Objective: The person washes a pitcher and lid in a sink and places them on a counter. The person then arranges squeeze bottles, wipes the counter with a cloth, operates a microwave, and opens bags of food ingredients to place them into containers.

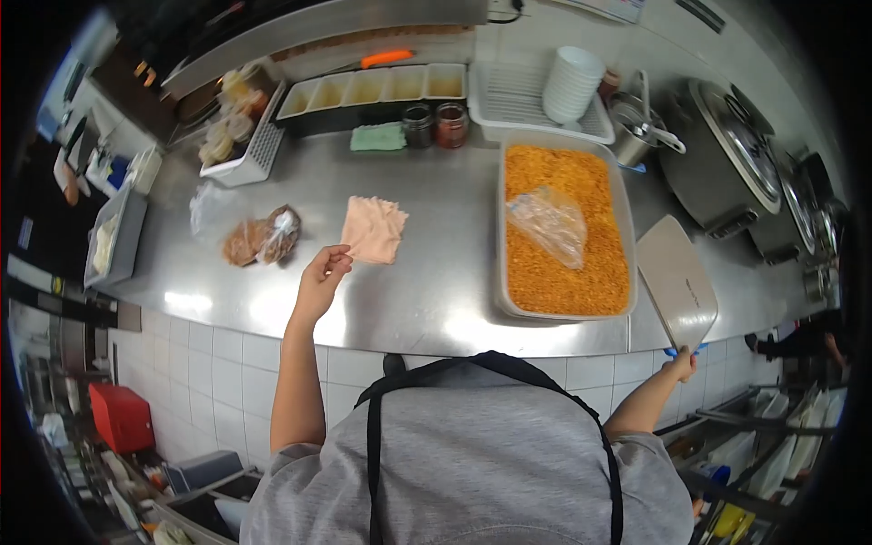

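My left hand (324,277) reaches over the steel counter, its thumb and fingers pinched at the lower left corner of a crumpled pink cloth (374,230). The cloth lies on the counter. Off to the right, my right hand (683,365) is closed at the near end of a beige cutting board (679,282), where a bit of blue shows beside the fingers. The board slants over the counter's front edge. Between the hands stands a large clear tub (502,272) of orange crumbs (563,286), with a clear plastic bag (549,222) on top of them.
Bagged brown food (263,238) lies left of the cloth. Behind are a white basket (259,159) of bottles, a row of containers (372,88), a folded green cloth (378,137), two jars (450,125) and stacked bowls (573,86). A large cooker (718,154) stands at right.
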Motion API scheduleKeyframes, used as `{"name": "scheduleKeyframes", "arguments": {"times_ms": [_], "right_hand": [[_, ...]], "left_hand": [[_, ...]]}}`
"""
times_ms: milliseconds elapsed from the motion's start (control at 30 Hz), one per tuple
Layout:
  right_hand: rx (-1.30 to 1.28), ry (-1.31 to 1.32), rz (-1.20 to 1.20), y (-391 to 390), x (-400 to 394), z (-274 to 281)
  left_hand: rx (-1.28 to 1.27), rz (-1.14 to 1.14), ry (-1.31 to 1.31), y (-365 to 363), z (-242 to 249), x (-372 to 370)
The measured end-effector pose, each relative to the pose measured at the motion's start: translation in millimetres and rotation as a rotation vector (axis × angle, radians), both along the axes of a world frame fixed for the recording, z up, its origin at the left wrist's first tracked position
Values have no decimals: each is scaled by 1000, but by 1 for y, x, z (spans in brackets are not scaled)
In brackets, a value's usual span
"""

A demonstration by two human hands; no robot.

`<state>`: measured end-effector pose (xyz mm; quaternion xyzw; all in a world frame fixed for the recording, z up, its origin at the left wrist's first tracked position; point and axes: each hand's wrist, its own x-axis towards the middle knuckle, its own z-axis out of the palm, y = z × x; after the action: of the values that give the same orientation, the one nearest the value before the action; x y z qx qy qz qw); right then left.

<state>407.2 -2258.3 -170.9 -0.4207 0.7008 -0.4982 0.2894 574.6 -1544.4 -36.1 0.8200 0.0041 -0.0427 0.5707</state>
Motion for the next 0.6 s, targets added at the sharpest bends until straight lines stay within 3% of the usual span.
{"name": "scheduleKeyframes", "arguments": {"times_ms": [100, 167, 233, 300, 367, 433, 467, 533, 567, 600], "right_hand": [[52, 200, -37, 19, 11, 14], [-263, 418, -49, 14, 17, 23], [-548, 300, 128, 23, 30, 51], [-614, -132, 443, 51, 52, 96], [-513, -451, 705, 113, 72, 155], [-540, -491, 1037, 169, 82, 191], [-545, -486, 1028, 198, 85, 206], [-408, -275, 1335, 255, 95, 229], [-409, -273, 1328, 281, 98, 234], [-398, -223, 1407, 306, 102, 238]], "left_hand": [[7, 85, -10, 19, -6, -14], [9, 102, -33, 36, -11, -20], [33, 130, -36, 53, -13, -24], [43, 144, -35, 68, -11, -26], [83, 103, -49, 84, -10, -24], [119, 27, 2, 109, -4, -17], [116, 16, 1, 124, 1, -10], [440, 380, -890, 161, 12, 11], [436, 373, -891, 193, 2, 24], [472, 598, -859, 234, -21, 41]]}}
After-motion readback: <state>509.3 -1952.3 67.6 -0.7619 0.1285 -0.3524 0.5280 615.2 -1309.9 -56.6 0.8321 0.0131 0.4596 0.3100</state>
